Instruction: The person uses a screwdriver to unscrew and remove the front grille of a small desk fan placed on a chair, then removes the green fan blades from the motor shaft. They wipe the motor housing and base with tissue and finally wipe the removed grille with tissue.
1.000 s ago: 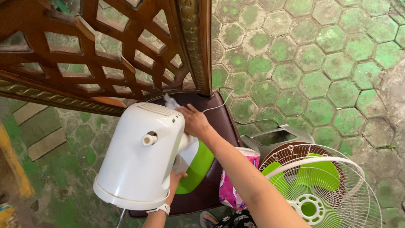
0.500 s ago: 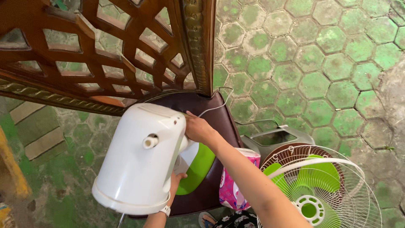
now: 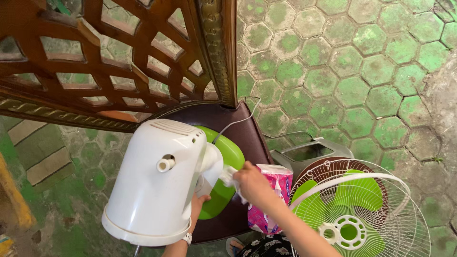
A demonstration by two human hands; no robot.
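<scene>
Right, L hand [image 3: 197, 205] grips under white fan motor housing [image 3: 157, 183], bulky, smooth plastic; R hand [image 3: 250, 183] pinches soft tissue [image 3: 227, 175] beside neck.

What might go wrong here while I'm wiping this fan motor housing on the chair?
The white motor housing sits tilted on the chair seat, steadied only by the left hand underneath, so it may tip off. The right hand wiping with a tissue might snag the thin white cord trailing off the seat.
</scene>
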